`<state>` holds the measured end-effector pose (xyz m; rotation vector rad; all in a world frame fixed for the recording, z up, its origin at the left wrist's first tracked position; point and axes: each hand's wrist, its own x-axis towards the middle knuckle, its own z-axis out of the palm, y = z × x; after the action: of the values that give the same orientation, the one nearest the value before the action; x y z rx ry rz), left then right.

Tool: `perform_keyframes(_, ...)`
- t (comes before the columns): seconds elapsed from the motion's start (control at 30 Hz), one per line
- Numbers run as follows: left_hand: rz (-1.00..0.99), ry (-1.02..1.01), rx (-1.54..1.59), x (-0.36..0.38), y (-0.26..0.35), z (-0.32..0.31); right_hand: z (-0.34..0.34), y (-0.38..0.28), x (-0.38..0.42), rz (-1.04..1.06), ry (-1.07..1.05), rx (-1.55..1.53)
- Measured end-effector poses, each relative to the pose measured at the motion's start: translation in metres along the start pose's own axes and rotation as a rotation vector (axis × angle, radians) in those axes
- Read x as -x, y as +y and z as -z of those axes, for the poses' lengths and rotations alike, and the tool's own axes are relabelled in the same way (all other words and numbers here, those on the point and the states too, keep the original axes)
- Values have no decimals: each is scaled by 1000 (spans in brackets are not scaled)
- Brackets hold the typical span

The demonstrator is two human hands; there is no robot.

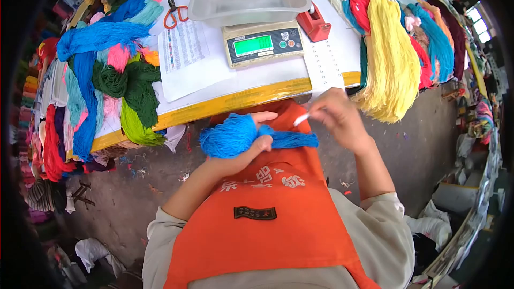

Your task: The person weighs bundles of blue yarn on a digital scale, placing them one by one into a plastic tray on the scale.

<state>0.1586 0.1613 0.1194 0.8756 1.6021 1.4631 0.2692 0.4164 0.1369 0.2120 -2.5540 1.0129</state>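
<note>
My left hand (259, 140) is wrapped round a bundle of bright blue yarn (229, 137) in front of my orange apron. The bundle's thick looped part bulges to the left of the hand, and a narrower tail sticks out to the right. To the right of that tail, my right hand (340, 116) pinches a small white strip (301, 120), held just above the yarn and apart from it. Beyond the right hand, a long sheet of printed white labels (324, 67) hangs over the table's front edge.
On the table stands a digital scale (263, 44) bearing a clear plastic tub (249, 13). A red tape dispenser (315, 24), red-handled scissors (175, 14) and a printed sheet (187, 59) lie near it. Yellow yarn (390, 59) and blue yarn (104, 37) drape over the edge.
</note>
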Motion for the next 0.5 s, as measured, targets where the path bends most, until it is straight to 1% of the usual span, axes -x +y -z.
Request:
perform_keyframes(0.07,-57,-73,-54,-5,-1,-7,-5,-26,-14,137,-177,7)
perform_keyframes(0.1,-57,-68,-52,-6,-2,-11,-9,-33,-19,207,-242,97)
perform_keyframes(0.17,-29,-56,55,-7,-3,-16,-19,-36,-25,234,-220,108)
perform_keyframes(0.23,-39,-30,71,-6,-2,-13,-30,-35,-29,266,-199,114)
perform_keyframes(0.3,-45,-3,85,-4,3,-7,-41,-34,-30,159,-123,-48)
perform_keyframes(0.33,-62,20,44,-2,8,-4,-46,-35,-30,167,-129,-58)
perform_keyframes(0.4,-84,67,11,3,12,0,-53,-35,-28,-7,-71,-139)
perform_keyframes(0.5,-94,89,16,4,12,1,-61,-32,-25,-66,-103,-230)
